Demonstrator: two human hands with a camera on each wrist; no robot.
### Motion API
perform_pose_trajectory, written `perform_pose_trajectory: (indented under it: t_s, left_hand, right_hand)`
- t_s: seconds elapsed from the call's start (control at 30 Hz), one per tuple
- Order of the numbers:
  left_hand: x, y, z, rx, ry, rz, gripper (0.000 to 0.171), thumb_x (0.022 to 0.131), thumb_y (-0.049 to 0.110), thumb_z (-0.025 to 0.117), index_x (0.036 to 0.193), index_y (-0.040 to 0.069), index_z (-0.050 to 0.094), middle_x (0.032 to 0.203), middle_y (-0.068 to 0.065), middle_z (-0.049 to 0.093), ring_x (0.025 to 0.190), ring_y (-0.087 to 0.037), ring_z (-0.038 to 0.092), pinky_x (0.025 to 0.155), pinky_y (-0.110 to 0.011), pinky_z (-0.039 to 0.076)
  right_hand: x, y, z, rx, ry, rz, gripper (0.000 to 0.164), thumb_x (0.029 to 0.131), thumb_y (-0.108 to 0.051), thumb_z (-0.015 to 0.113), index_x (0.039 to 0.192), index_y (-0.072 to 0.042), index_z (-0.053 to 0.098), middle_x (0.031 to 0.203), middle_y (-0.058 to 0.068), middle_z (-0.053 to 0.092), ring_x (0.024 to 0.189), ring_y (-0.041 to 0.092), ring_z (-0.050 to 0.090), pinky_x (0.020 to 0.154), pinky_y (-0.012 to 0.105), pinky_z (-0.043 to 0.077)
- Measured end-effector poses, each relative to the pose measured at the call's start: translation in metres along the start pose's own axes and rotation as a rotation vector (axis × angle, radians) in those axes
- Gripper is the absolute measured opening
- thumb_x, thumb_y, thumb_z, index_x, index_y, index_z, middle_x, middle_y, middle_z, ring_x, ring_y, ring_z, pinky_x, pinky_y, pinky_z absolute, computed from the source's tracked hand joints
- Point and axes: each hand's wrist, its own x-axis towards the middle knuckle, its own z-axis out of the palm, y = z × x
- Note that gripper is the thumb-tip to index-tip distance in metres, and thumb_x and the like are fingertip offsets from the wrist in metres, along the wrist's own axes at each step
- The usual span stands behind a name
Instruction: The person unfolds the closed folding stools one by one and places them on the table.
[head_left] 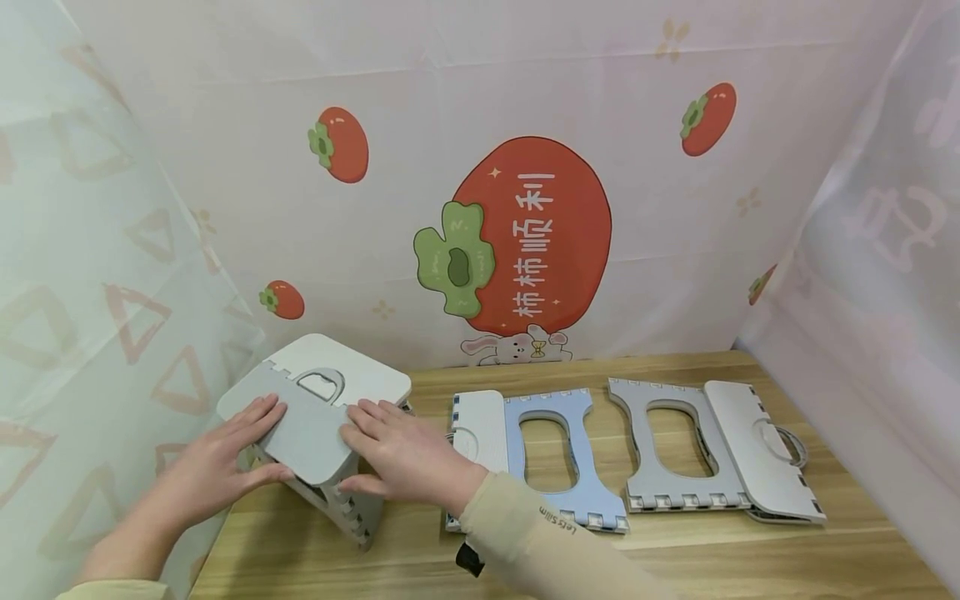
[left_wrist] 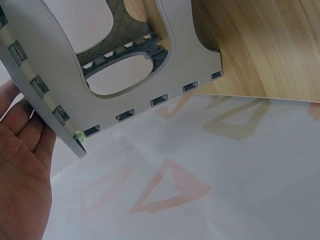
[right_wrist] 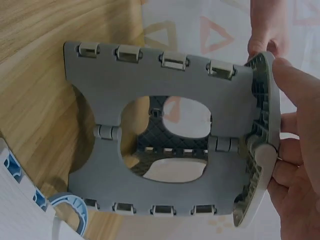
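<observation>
On the left of the table stands an unfolded folding step stool (head_left: 315, 433), with a white and grey top and a small grey loop handle in its middle. My left hand (head_left: 217, 462) rests on the near left side of its top, fingers extended over the grey panel and thumb at the edge. Opposite it, my right hand (head_left: 405, 450) lies on the right side of the top with fingers spread and thumb low near the edge. From below, the right wrist view shows the stool's hinged grey leg panel (right_wrist: 165, 75) spread flat, with an oval opening.
Two folded step stools lie flat on the wooden table (head_left: 405, 567): a white and blue one (head_left: 480, 425) in the middle, a white and grey one (head_left: 757, 442) on the right. Printed cloth walls (head_left: 637, 275) stand behind and at both sides.
</observation>
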Motion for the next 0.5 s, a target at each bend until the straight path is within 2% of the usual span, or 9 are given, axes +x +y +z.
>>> perform_pose_trajectory:
  t_s: [0.07, 0.13, 0.2, 0.33, 0.4, 0.5]
  left_hand:
    - [0.003, 0.005, -0.003, 0.039, -0.020, -0.024, 0.092, 0.077, 0.052, 0.084, 0.151, 0.009, 0.051, 0.154, -0.019, 0.048, 0.141, -0.036, 0.047, 0.104, -0.050, 0.048]
    - [0.005, 0.010, -0.005, 0.084, -0.047, -0.051, 0.092, 0.078, 0.059, 0.081, 0.149, 0.006, 0.053, 0.152, -0.020, 0.050, 0.129, -0.042, 0.056, 0.088, -0.059, 0.052]
    - [0.007, 0.017, -0.007, 0.133, -0.080, -0.084, 0.094, 0.079, 0.065, 0.076, 0.148, 0.006, 0.054, 0.151, -0.022, 0.050, 0.117, -0.044, 0.064, 0.076, -0.057, 0.056]
    - [0.010, 0.028, -0.009, 0.224, -0.117, -0.142, 0.097, 0.079, 0.076, 0.068, 0.147, 0.008, 0.056, 0.150, -0.021, 0.052, 0.097, -0.047, 0.070, 0.061, -0.055, 0.053]
    - [0.012, 0.031, -0.009, 0.254, -0.104, -0.146, 0.097, 0.078, 0.078, 0.067, 0.146, 0.009, 0.057, 0.148, -0.021, 0.054, 0.092, -0.050, 0.069, 0.060, -0.057, 0.052]
    - [0.013, 0.034, -0.008, 0.271, -0.062, -0.124, 0.095, 0.076, 0.077, 0.069, 0.143, 0.009, 0.061, 0.143, -0.021, 0.059, 0.078, -0.046, 0.070, 0.055, -0.052, 0.050]
  right_hand:
    - [0.000, -0.002, 0.001, -0.012, 0.023, 0.005, 0.067, 0.100, -0.064, 0.052, 0.142, -0.012, 0.055, 0.153, 0.008, 0.051, 0.145, 0.023, 0.045, 0.122, 0.034, 0.032]
    - [0.001, -0.003, 0.002, -0.022, 0.035, 0.019, 0.069, 0.099, -0.064, 0.053, 0.141, -0.011, 0.056, 0.153, 0.009, 0.052, 0.145, 0.024, 0.045, 0.122, 0.035, 0.032]
    - [0.001, -0.003, 0.003, -0.028, 0.049, 0.035, 0.070, 0.098, -0.065, 0.055, 0.141, -0.009, 0.057, 0.152, 0.009, 0.053, 0.144, 0.024, 0.045, 0.122, 0.035, 0.032]
    - [0.002, -0.003, 0.006, -0.039, 0.072, 0.059, 0.070, 0.097, -0.064, 0.057, 0.138, -0.007, 0.059, 0.149, 0.009, 0.055, 0.142, 0.024, 0.048, 0.120, 0.035, 0.035]
    - [0.003, -0.002, 0.006, -0.039, 0.071, 0.068, 0.067, 0.097, -0.062, 0.058, 0.137, -0.007, 0.059, 0.148, 0.009, 0.056, 0.142, 0.024, 0.049, 0.120, 0.034, 0.035]
    - [0.003, 0.000, 0.005, -0.026, 0.042, 0.080, 0.066, 0.099, -0.058, 0.058, 0.139, -0.007, 0.058, 0.150, 0.009, 0.054, 0.143, 0.024, 0.047, 0.121, 0.034, 0.033]
